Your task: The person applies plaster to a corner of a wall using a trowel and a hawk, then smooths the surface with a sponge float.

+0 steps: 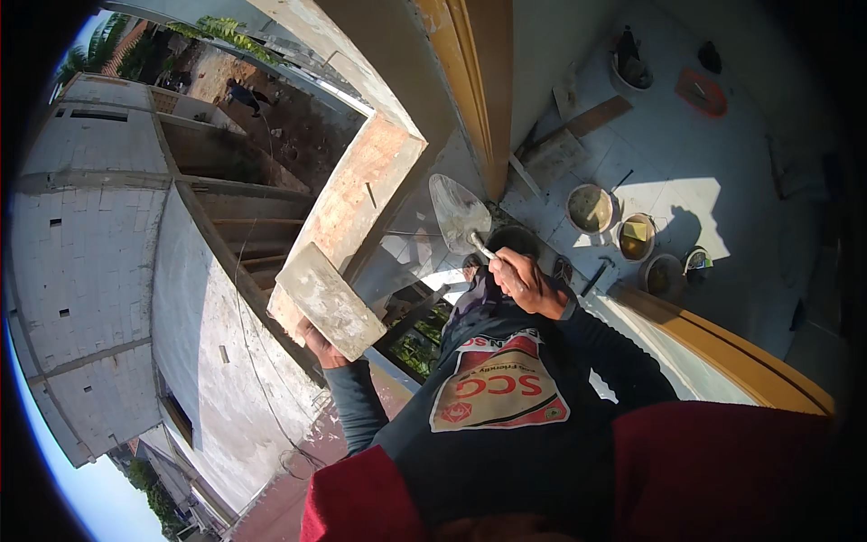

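My right hand [522, 282] is closed round the handle of a pointing trowel [459, 215] in front of my body. The trowel's broad blade is smeared with grey mortar and points up and away from me. My left hand [323, 346] grips a flat rectangular board [332, 303] with a worn, mortar-stained face. Most of the left fingers are hidden beneath the board. It is held tilted beside the near end of a rough ledge [361, 167]. A thin dark rod or nail [370, 194] shows on the ledge.
An orange-yellow frame [483, 90] rises beyond the trowel. On the tiled floor to the right stand several buckets, among them one with mortar [589, 209] and one holding a yellow sponge-like block [636, 237]. Left of the ledge is a drop to ground, where a person [244, 96] is visible.
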A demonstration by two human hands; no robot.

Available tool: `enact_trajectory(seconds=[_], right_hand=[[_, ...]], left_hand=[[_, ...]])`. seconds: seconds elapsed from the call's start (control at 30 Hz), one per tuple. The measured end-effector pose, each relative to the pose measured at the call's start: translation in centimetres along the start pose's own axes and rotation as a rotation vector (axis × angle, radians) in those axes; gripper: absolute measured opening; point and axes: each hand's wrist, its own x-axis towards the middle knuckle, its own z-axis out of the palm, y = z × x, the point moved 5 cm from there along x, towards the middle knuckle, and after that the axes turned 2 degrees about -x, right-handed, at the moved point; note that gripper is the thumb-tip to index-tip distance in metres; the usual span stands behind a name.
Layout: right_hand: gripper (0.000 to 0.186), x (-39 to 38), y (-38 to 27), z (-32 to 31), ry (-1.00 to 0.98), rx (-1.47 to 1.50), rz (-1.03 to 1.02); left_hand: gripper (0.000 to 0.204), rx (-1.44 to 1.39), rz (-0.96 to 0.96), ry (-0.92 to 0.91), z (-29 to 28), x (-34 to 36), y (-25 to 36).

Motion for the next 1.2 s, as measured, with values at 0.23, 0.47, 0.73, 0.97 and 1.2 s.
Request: enact_trajectory(seconds=[0.23,0.47,0.73,0.97,1.2], right_hand=[[0.031,-3.0,7.9,-11.1,0.031,-0.146,0.176],[0.027,-1.3,8.5,-15.8,-0.069,-0.465,-0.094],[0.024,-1.2,3.9,-12.0,-0.212,-0.529,-0.25],[0.027,-1.2,1.5,-5.2,-0.301,-0.479,-0.25],[0.026,0.7,-0.3,1.4,-0.38,-0.49,-0.37]], left_hand=[[0.042,-0.14,-0.063,-0.014,-3.5,-4.2,-11.7],[0.052,-0.157,0.082,0.142,-3.6,-9.9,-21.5],[0.065,-0.152,0.314,0.233,-4.3,-10.9,-20.1],[0.062,-0.183,0.384,0.2,-7.9,-7.9,-14.8],[0.062,-0.16,0.423,0.234,-8.0,-7.1,-10.8]])
